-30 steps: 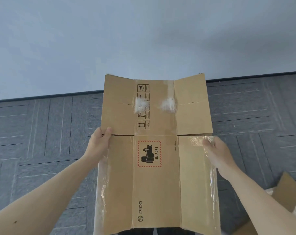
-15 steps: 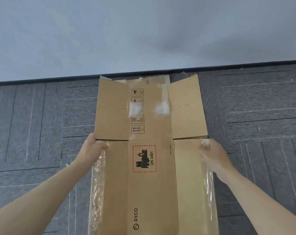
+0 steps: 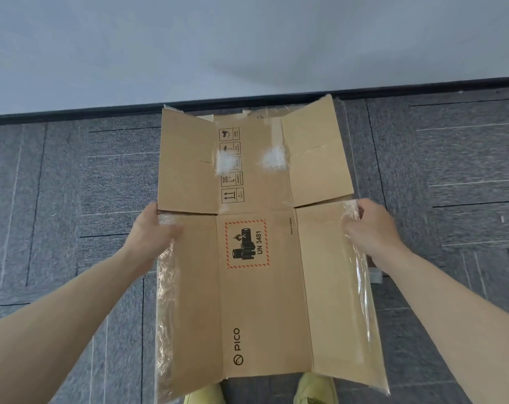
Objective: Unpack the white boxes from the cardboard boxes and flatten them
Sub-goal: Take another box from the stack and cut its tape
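A flattened brown cardboard box [image 3: 265, 301] with a PICO logo and a red UN 3481 battery label hangs in front of me over the carpet. Clear tape runs down both of its long edges. My left hand [image 3: 151, 231] grips the left edge near the flap fold. On the opposite edge, at the same height, my right hand [image 3: 370, 228] holds the box. The far flaps [image 3: 189, 167] tip toward the wall. Beneath the far end, another flat piece of cardboard [image 3: 256, 113] peeks out on the floor. No white box is in view.
Grey carpet tiles [image 3: 72, 185] cover the floor up to a black skirting strip [image 3: 101, 110] and a pale wall. My yellow-green shoes [image 3: 316, 389] show below the box's near edge. A small white object [image 3: 375, 275] lies on the carpet beside my right forearm.
The flattened box has come down and away from me toward the floor by the wall, as my view tilts lower. Both hands keep their hold on its edges.
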